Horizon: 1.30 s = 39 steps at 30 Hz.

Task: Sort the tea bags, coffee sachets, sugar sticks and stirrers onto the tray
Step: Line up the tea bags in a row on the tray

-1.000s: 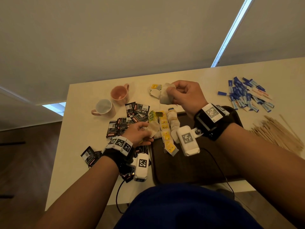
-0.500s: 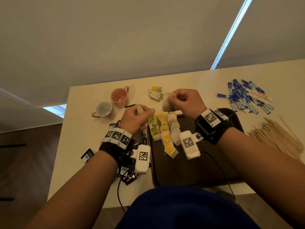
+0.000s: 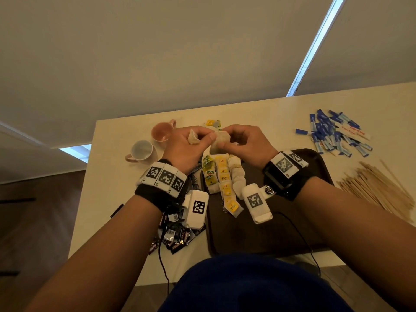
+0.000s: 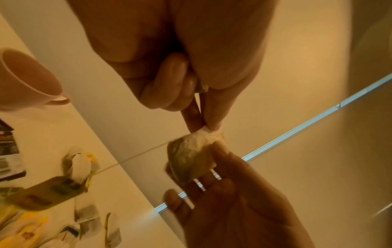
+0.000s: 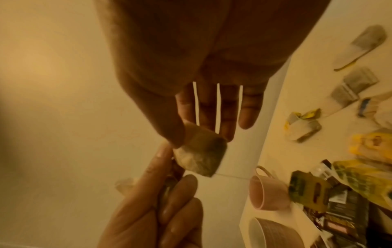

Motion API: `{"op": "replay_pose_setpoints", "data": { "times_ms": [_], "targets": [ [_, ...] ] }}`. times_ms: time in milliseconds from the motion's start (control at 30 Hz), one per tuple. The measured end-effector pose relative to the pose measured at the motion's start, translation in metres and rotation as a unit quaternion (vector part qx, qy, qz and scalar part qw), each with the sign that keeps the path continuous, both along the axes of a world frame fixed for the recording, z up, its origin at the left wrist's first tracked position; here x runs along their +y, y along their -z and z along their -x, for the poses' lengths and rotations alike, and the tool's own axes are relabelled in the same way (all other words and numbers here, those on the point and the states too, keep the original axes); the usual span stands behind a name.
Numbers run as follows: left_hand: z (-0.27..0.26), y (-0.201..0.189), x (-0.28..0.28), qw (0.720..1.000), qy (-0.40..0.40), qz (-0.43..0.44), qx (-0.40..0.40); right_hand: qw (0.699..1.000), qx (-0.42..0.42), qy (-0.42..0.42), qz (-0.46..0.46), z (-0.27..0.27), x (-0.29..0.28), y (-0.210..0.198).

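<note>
Above the far end of the dark tray, both hands hold one pale tea bag between them. My right hand grips it with thumb and fingers; the bag hangs from them. My left hand pinches the top corner of that bag with thumb and forefinger. A second small tea bag is tucked in the left hand's curled fingers. Three rows of tea bags lie on the tray's left part.
Dark coffee sachets lie left of the tray, partly under my left wrist. Blue sugar sticks and wooden stirrers lie on the table to the right. A pink mug, a white-lined mug and loose tea bags sit at the back.
My left hand has risen from the tray's left edge with a small tea bag and now pinches the bag in my right hand. The right hand shifted slightly.
</note>
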<state>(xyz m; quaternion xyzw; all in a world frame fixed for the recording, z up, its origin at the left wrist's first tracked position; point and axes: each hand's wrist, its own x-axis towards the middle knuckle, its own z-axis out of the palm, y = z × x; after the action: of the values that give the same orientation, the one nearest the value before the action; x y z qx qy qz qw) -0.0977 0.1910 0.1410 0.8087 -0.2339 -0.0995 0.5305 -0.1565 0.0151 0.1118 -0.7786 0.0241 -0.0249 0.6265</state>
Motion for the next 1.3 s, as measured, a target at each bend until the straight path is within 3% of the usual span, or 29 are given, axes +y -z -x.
{"op": "replay_pose_setpoints", "data": {
  "times_ms": [167,667,900,1067,1300],
  "targets": [
    [0.0,-0.007,-0.006,0.999,-0.021,0.041,0.011,0.989,0.079,-0.085,0.09,0.004,0.014,0.027],
    [-0.013,0.005,-0.004,0.995,-0.068,0.064,0.046,0.974,0.186,-0.109,-0.069,0.025,0.016,0.043],
    [-0.009,0.002,-0.002,0.994,-0.058,0.073,0.053,0.986,0.167,0.001,0.006,0.022,0.01,0.054],
    [0.001,-0.002,0.0,0.996,-0.04,0.07,0.049,0.984,0.117,0.061,0.116,0.007,0.001,0.046],
    [0.018,0.01,0.006,0.992,-0.005,0.042,0.115,0.991,0.094,0.097,-0.018,-0.006,-0.002,0.014]
  ]
}}
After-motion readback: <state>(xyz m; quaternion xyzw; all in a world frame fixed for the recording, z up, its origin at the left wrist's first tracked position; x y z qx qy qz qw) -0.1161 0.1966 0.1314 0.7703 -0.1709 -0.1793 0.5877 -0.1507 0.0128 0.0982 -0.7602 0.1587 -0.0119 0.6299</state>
